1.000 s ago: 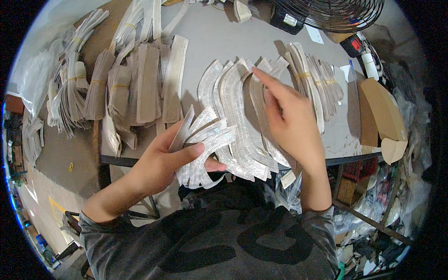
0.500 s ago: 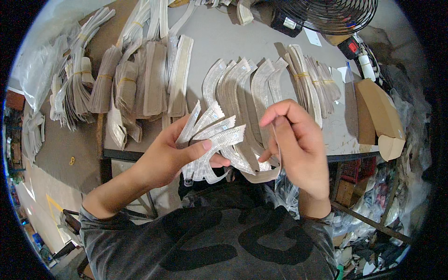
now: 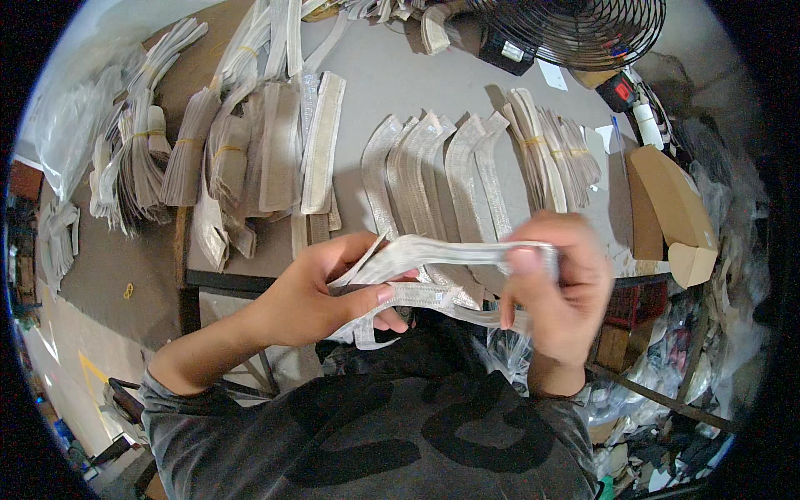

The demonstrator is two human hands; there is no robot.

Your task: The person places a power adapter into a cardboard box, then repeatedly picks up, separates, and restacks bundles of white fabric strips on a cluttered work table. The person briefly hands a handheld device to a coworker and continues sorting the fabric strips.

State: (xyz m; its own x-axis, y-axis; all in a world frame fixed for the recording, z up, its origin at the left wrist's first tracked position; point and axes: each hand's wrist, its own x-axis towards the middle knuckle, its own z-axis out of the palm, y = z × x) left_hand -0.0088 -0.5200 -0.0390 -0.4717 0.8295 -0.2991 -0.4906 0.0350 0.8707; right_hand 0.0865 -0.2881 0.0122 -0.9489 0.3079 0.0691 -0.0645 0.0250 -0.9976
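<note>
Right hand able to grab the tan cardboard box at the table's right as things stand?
Probably not yet: the right hand is gripping pale strips. Otherwise the way right to the tan cardboard box looks free.

Thin, bendy off-white strips (image 3: 454, 252) btwn L hand (image 3: 329, 290) & blurry R hand (image 3: 565, 283), gripped by both. Past hands: curvy pale cloth-like strips (image 3: 414, 179) on flat grey tbl (image 3: 387, 79).
</note>
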